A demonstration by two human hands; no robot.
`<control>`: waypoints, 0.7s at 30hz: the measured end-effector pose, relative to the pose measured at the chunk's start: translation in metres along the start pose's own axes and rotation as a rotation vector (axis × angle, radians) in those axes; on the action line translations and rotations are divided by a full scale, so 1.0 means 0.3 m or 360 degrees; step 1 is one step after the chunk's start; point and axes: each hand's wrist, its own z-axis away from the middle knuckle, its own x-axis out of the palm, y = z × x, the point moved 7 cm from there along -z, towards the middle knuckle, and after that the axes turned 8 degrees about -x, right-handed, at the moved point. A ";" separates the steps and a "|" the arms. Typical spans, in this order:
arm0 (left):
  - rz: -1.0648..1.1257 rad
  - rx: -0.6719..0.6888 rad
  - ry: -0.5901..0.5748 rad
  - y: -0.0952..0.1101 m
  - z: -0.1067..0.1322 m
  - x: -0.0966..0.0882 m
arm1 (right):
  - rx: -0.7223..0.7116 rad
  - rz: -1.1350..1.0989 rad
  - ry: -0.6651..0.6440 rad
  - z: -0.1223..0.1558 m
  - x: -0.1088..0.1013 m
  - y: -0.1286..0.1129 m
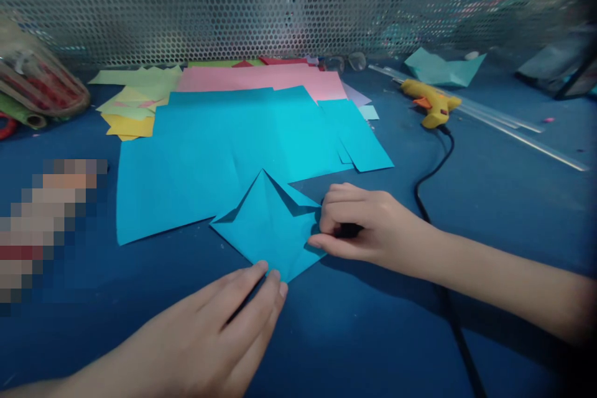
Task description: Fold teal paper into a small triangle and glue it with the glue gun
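Observation:
A folded blue paper lies on the table in a diamond shape. Along its two upper edges the flaps stand slightly raised, with dark gaps under them. My left hand rests its outstretched fingertips on the paper's near corner, holding nothing. At the right corner, my right hand has its fingers curled and its thumb low against the paper, closed on that edge. The curled fingers hide the corner itself. Just behind the folded piece are large blue sheets, partly overlapped by its top point.
Behind lie pink sheets and yellow-green scraps. A yellow glue gun sits at right beside clear glue sticks; its black cord passes beneath my right forearm. A jar stands left, near a blurred-out patch. Perforated metal borders the back.

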 end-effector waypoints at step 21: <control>-0.0090 0.0096 -0.0094 -0.001 -0.002 0.013 | 0.0172 0.0144 -0.0120 0.005 -0.005 -0.026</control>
